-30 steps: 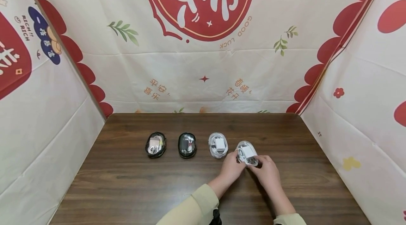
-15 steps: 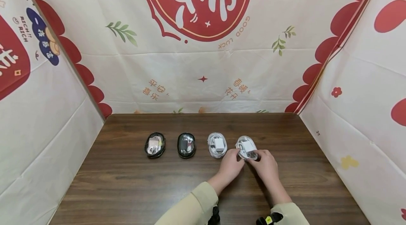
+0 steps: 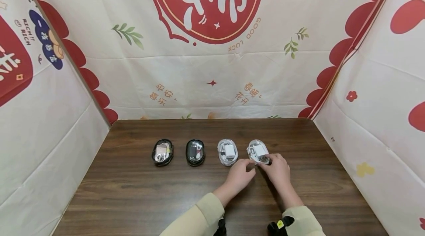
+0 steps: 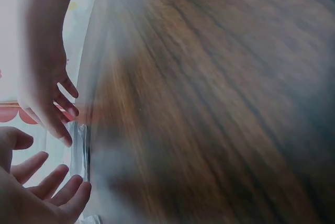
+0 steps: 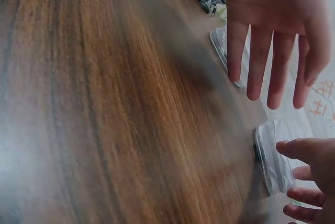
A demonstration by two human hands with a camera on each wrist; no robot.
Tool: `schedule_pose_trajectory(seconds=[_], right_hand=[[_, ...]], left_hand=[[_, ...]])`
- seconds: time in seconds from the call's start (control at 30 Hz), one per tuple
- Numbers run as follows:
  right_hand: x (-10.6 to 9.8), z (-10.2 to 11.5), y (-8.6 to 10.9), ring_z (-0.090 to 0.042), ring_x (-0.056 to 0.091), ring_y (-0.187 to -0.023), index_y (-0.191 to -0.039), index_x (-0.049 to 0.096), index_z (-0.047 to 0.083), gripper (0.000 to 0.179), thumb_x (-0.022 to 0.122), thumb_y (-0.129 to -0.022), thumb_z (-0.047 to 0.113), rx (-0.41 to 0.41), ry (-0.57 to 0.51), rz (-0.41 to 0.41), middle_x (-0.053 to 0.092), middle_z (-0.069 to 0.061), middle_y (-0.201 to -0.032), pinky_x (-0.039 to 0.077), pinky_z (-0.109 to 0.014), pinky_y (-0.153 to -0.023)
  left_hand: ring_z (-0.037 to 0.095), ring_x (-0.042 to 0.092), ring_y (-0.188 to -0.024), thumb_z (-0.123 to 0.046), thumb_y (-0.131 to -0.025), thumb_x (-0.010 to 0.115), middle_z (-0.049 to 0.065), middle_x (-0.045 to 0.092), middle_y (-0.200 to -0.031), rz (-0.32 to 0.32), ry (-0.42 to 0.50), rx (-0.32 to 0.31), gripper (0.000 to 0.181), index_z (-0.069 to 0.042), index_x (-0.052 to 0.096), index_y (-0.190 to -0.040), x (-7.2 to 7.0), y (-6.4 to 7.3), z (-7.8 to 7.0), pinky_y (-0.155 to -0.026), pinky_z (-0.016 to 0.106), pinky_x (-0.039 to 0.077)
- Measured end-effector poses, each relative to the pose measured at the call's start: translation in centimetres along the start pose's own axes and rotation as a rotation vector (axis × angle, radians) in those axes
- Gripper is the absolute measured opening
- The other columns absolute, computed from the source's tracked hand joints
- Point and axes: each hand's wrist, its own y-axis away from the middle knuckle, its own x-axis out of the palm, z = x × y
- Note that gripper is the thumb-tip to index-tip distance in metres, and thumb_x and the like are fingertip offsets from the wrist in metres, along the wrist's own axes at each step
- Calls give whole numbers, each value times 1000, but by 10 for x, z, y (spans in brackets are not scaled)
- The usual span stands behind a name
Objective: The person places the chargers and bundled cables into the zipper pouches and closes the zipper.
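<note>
Four-sided work surface aside, the nearest thing is a clear oval pouch (image 3: 258, 149) with white edging, holding a white charger block and coiled cable; it lies rightmost in the row. My right hand (image 3: 277, 170) touches its near right edge, thumb at the front and a finger at the side. In the right wrist view that thumb overlaps the pouch (image 5: 272, 158), with the other fingers loosely spread beside it. My left hand (image 3: 238, 175) is just short of the pouch's near left edge. Its fingers look straight and hold nothing in the right wrist view, where the left hand (image 5: 277, 41) hangs above.
A similar white-edged pouch (image 3: 227, 152) lies to the left. Farther left are two black-edged pouches, one with dark contents (image 3: 196, 152) and one with a pale block and cable (image 3: 162, 152). Printed cloth (image 3: 212, 66) walls the brown wooden table (image 3: 139, 199) at the back and sides.
Both hands have slid the rightmost pouch away from me, level with the others. My left hand has since drawn back from its edge; the right hand stays at it.
</note>
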Motion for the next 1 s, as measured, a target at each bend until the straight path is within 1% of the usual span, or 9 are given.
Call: schedule_pose_trajectory(seconds=[0.17, 0.33, 0.43, 0.5, 0.6, 0.7, 0.87, 1.0], right_hand=[[0, -1, -5, -44, 55, -103, -115, 68, -2, 46, 78, -82, 28, -5, 15, 10, 59, -25, -113, 41, -60, -82], [0, -2, -9, -44, 55, -102, -114, 68, -2, 47, 79, -81, 30, -21, 49, 10, 59, -25, -113, 40, -59, -80], [-2, -3, -10, -44, 55, -101, -113, 69, -1, 47, 79, -80, 31, -35, 68, 2, 59, -24, -112, 39, -58, -79], [-3, -3, -10, -44, 55, -100, -112, 69, -1, 46, 79, -81, 32, -57, 75, -7, 59, -24, -112, 39, -58, -78], [-6, -4, -9, -42, 55, -100, -110, 70, 0, 44, 80, -80, 31, -105, 79, -25, 59, -22, -110, 39, -59, -79], [-9, -6, -8, -42, 55, -101, -108, 71, 0, 42, 80, -80, 31, -159, 90, -42, 60, -21, -110, 40, -60, -79], [-17, -5, -3, -43, 55, -102, -105, 71, -1, 41, 81, -79, 29, -229, 109, -39, 61, -20, -110, 40, -62, -79], [-24, -2, 0, -42, 56, -102, -106, 71, -1, 41, 82, -78, 28, -283, 119, -17, 62, -19, -109, 39, -62, -81]], left_hand=[[14, 59, -107, -17, -89, 63, 6, 66, -112, 23, -35, 23, 27, -7, 70, -113, -5, 6, -2, -91, 28, 47], [12, 59, -108, -21, -91, 63, 0, 65, -114, 40, -95, 34, 26, -12, 70, -115, -11, 11, -3, -91, 27, 47], [10, 59, -107, -23, -93, 62, -3, 65, -114, 48, -134, 55, 25, -16, 70, -116, -16, 14, -3, -90, 26, 48], [9, 58, -108, -23, -93, 62, -5, 64, -114, 43, -166, 84, 25, -18, 70, -116, -19, 16, -2, -90, 25, 47], [10, 59, -107, -22, -92, 63, -4, 65, -113, 24, -213, 140, 25, -16, 70, -115, -26, 20, 1, -91, 25, 47], [11, 60, -107, -22, -91, 63, -3, 66, -113, 5, -256, 174, 25, -15, 70, -114, -34, 26, 3, -92, 25, 47], [16, 60, -110, -22, -92, 63, 0, 65, -117, -4, -287, 190, 27, -14, 69, -116, -49, 36, 8, -94, 29, 47], [19, 60, -111, -22, -92, 63, 3, 64, -121, -16, -298, 189, 29, -13, 67, -120, -65, 44, 13, -95, 33, 47]])
